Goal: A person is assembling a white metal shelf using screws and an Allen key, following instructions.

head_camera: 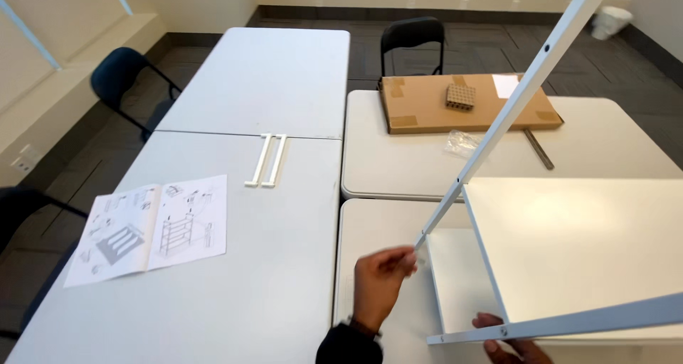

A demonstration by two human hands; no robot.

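A white shelf panel (583, 243) lies tilted at the lower right, fixed between two white metal posts. One long post (512, 101) slants up to the top right. My left hand (380, 282) pinches its near end. The second post (569, 321) runs along the panel's near edge. My right hand (509, 344) grips it from below near its left end, and the frame edge cuts off most of that hand.
An open instruction sheet (153, 229) and two white bars (267, 160) lie on the left tables (284, 79). A flat cardboard box (427, 104), a small plastic bag (462, 143) and a grey rod (538, 148) sit on the far right table. Dark chairs (413, 40) stand around.
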